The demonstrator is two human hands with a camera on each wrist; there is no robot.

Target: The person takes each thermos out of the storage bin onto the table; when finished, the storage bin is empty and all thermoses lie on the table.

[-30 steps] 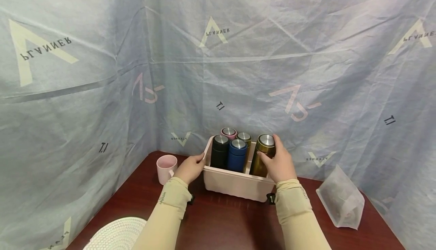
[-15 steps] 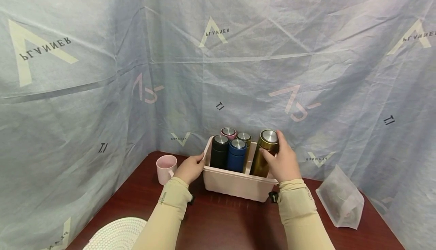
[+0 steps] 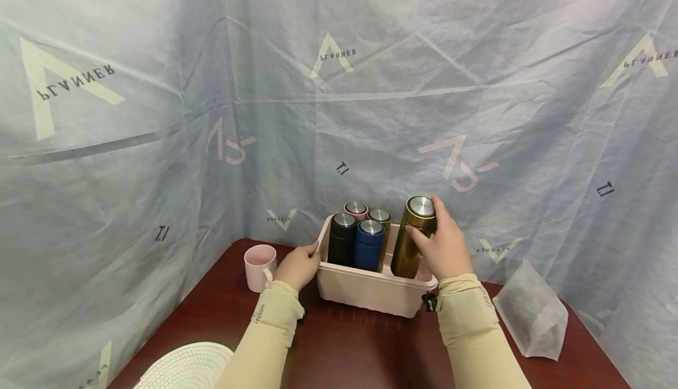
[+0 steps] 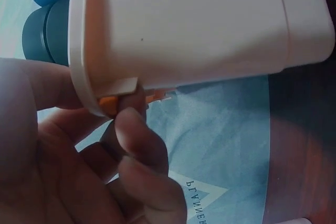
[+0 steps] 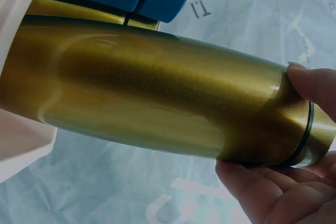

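Head view: our right hand (image 3: pixel 447 248) clamps gold flask (image 3: pixel 406 253) near lid (image 3: pixel 421 206); body runs down-left, long axis tilted, lower end inside pink bin (image 3: pixel 371 292), right side. Our left hand (image 3: pixel 299 266), farther off, pinches left rim (image 4: pixel 77 30).

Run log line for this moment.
left hand: grips pale pink plastic bin | right hand: holds metallic gold cylindrical flask, lower end inside bin

Both hands (image 3: pixel 298 266) (image 3: pixel 450 252) grip, forearms (image 3: pixel 266 339) (image 3: pixel 475 333) extended forward.
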